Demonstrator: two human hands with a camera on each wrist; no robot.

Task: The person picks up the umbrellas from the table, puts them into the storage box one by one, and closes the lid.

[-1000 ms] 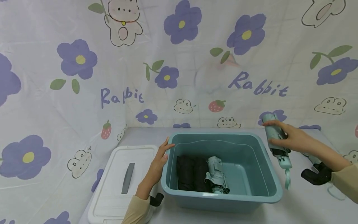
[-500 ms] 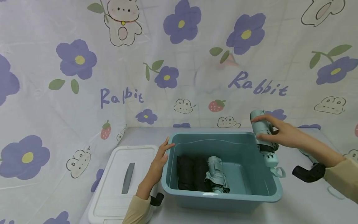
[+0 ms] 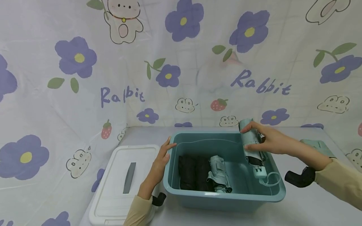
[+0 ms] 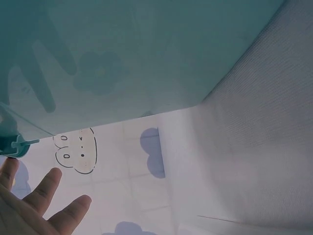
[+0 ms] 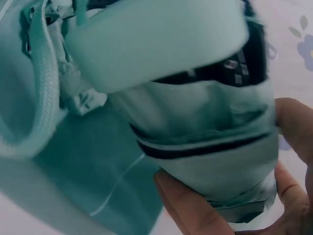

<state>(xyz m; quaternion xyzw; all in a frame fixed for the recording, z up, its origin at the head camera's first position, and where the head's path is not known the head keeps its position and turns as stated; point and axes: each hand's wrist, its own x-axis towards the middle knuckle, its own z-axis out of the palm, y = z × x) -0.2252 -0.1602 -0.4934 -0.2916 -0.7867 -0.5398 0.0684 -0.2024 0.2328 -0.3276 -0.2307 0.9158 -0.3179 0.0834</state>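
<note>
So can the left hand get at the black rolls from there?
Likely yes: the left hand is at the left edge of the bin, the rolls lie just inside, and nothing covers them.

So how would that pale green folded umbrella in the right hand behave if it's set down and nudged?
The folded umbrella might roll, since its wrapped body looks roughly cylindrical. It's probably stiff lengthwise: the right hand grips its body without visible sagging. Its woven cord loop likely flops, as it curves loosely off the handle.
</note>
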